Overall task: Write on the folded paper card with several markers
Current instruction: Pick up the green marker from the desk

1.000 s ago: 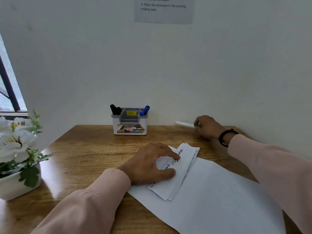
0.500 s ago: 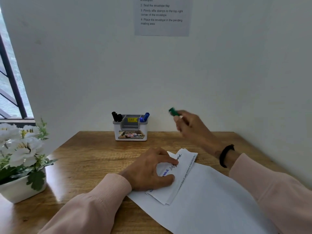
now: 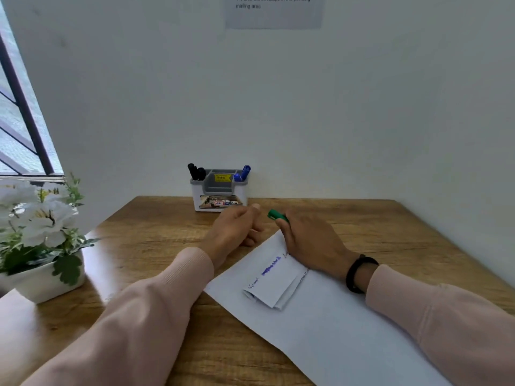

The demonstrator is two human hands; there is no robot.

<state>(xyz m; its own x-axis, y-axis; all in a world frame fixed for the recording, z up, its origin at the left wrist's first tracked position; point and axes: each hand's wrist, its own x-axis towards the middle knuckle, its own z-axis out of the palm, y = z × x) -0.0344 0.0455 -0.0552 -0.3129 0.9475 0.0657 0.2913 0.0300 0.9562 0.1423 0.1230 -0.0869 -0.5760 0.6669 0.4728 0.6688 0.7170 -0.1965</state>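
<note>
Both hands are meeting over the brown wooden worktop (image 3: 156, 235), just past the far corner of the folded white paper card (image 3: 274, 285). Right hand (image 3: 312, 240) is gripping the green-capped marker (image 3: 276, 215), fingers wrapped on the barrel, capped end poking out up-left toward the left hand (image 3: 237, 229). Marker's long axis is running roughly left-right, tilted slightly away. Left fingers (image 3: 255, 208) are half-curled, holding nothing, thumb tip nearly touching the cap, so probably uncapping next. Card is lying free on the large white sheet (image 3: 348, 330), long axis diagonal, near-left to far-right, blue writing facing up, partly under the right wrist.
</note>
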